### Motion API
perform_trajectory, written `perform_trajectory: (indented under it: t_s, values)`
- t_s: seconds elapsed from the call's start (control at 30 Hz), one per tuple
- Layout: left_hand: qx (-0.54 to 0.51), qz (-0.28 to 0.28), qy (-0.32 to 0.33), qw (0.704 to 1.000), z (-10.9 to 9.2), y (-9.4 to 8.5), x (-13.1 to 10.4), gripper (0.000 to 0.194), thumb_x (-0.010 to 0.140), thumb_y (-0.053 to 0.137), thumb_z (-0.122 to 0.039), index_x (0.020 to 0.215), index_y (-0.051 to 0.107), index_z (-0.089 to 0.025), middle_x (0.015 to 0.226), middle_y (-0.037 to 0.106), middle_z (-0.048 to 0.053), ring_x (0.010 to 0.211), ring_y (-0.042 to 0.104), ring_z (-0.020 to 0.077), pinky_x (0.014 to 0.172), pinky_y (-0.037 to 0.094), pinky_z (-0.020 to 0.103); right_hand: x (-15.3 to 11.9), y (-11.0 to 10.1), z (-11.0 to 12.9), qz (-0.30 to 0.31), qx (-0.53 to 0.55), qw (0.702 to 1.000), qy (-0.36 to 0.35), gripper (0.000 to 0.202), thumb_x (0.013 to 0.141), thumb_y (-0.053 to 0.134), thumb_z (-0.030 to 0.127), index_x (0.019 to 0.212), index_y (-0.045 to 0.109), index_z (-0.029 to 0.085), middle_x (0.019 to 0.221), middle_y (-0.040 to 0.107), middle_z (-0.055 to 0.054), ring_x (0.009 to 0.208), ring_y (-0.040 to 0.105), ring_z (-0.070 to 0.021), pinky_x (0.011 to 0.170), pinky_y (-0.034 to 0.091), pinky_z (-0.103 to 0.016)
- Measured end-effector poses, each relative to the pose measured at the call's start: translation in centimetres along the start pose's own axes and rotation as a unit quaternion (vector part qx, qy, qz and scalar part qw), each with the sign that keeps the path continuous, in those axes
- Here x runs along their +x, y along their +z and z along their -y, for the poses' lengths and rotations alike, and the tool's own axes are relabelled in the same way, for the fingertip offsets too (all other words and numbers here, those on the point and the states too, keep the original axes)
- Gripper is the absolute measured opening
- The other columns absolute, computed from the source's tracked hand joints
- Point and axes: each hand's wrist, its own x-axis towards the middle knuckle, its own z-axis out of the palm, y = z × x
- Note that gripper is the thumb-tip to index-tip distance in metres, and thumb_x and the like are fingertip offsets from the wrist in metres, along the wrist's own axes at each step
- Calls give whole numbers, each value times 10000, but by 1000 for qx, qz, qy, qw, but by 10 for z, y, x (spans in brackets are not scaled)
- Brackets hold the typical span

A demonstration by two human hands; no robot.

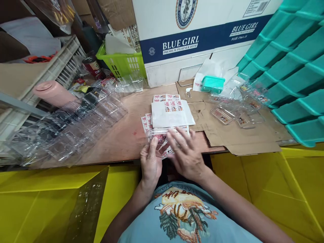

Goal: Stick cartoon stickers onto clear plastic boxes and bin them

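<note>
My left hand grips a clear plastic box at its left end, thumb on top. Red printing shows on or through the box near the thumb. My right hand lies over the right part of the box with its fingers stretched out and somewhat apart; the fingertips touch or nearly touch it. Beneath and behind the box lie sticker sheets with red and black prints. A white backing sheet with several stickers left along its upper edge rests on top of them.
Nested clear plastic boxes fill the left of the table. Several clear boxes with stickers lie on cardboard at right, near a small teal box. Stacked teal trays rise at far right. A beer carton stands behind.
</note>
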Motion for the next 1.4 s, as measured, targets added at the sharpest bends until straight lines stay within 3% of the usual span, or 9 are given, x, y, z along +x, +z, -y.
perform_trajectory:
  t_s: [0.1,0.27,0.37,0.43,0.57,0.77,1.1,1.3,1.4]
  values:
    - [-3,18,-27,999,-2,3,-6,158,773,777,-278,906,764,-194,1013,775,47,908,726,177,827,592,306,0,5,-1,33,56,998,16,723,975,522,406,1587,167,257,1583,357,-138,1488,247,-370,1176,111,-674]
    - [83,162,-78,980,-2,3,-5,181,794,758,-299,920,744,-170,962,764,71,862,730,215,800,605,376,14,-7,-32,7,274,953,125,631,968,538,416,1539,321,259,1361,593,-131,1235,592,-274,990,515,-420]
    - [248,192,21,949,-7,-6,29,361,763,779,-340,1065,701,-157,1001,724,94,874,713,215,796,598,374,28,-29,-85,-101,118,977,146,571,894,645,418,1416,514,227,1204,623,-138,1081,634,-277,931,533,-429]
    - [394,158,155,892,-16,-10,65,471,744,785,-356,1149,664,-150,1049,686,105,866,686,196,784,586,350,37,-44,-135,-162,-49,972,163,586,863,665,449,1369,559,173,1207,590,-181,1098,599,-319,946,513,-478]
    - [626,161,254,720,-29,4,136,563,795,709,-399,1281,582,-144,1191,631,146,1031,636,252,926,519,407,53,-54,-209,-40,-224,963,142,530,889,610,377,1351,554,122,1293,545,-249,1190,526,-395,978,439,-595]
    - [727,173,209,631,-22,37,199,908,570,850,-468,1357,491,-190,1424,502,185,1346,419,404,1077,339,503,65,-22,-182,-74,-88,989,97,424,934,543,362,1269,602,109,1393,497,-267,1326,430,-405,1045,371,-657]
    - [675,229,270,647,-36,36,190,98,803,640,-246,807,552,-203,1279,623,110,1252,535,258,1074,372,389,94,7,-130,-52,37,991,121,600,900,617,498,1381,540,147,1278,636,-214,1202,610,-317,971,522,-475]
    - [498,319,249,767,-51,36,115,155,827,659,-309,889,554,-214,1418,558,103,1350,482,246,1098,386,363,107,-3,-110,-22,289,941,175,922,853,705,423,1578,174,217,1419,543,-207,1146,649,-279,864,590,-402]
    - [387,278,146,867,-59,30,99,558,710,795,-323,1201,554,-217,1438,530,133,1314,518,266,1057,436,375,104,-12,-103,-22,408,894,186,792,885,668,332,1550,246,239,1292,641,-156,970,702,-234,771,620,-360]
